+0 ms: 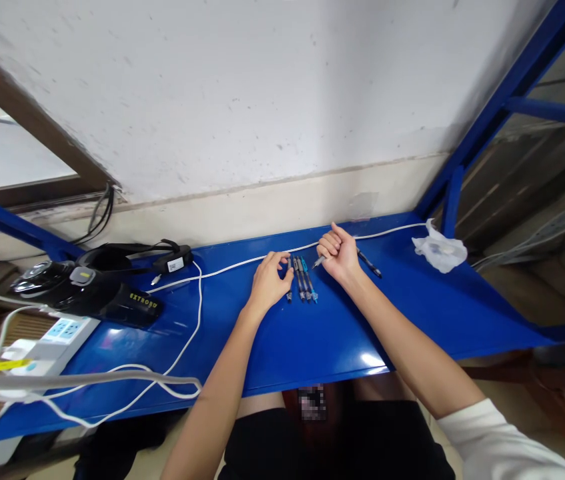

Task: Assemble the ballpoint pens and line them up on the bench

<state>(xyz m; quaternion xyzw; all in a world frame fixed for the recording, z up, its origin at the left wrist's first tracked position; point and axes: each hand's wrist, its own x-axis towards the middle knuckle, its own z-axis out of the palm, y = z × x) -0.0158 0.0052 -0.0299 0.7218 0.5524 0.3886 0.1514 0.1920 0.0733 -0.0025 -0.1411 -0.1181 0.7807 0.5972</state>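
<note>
Blue table (322,350), mid-frame: right hand (337,253) clenches a pen (318,262); left hand (269,281) curls at pen row (303,280), grip unclear.

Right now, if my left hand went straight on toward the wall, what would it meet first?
Your left hand would probably meet the white cable, running just ahead of it, though depth is unclear and it might pass above.

Looks forward and down from the wearer's head, over the lap (392,440), across the blue table (322,347) to the pale wall (212,100). Frames left hand (268,283) and right hand (339,255) from above and behind, fairly near, just below centre, in a wide view.
</note>
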